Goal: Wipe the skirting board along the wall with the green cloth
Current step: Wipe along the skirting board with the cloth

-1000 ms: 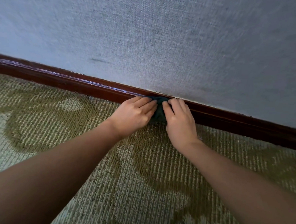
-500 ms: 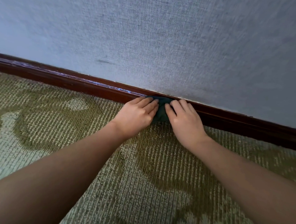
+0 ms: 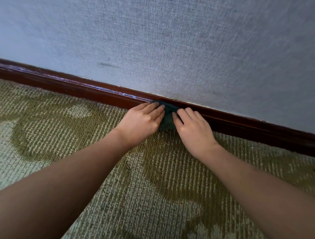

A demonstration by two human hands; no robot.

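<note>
A dark red-brown skirting board [image 3: 81,90] runs along the foot of the wall, slanting down to the right. A dark green cloth [image 3: 167,116] is pressed against it near the middle of the view. My left hand [image 3: 140,122] lies flat on the cloth's left part, fingers pointing at the board. My right hand [image 3: 194,128] presses on its right part. Most of the cloth is hidden under both hands; only a strip shows between them.
Grey-blue woven wallpaper [image 3: 175,47] covers the wall above the board, with a small dark mark [image 3: 106,64]. A green patterned carpet [image 3: 149,192] covers the floor up to the board. Pale streaks [image 3: 109,90] show on the board's top edge left of the hands.
Both hands and the cloth have slid slightly to the right along the skirting board. The hold on the cloth is unchanged.
</note>
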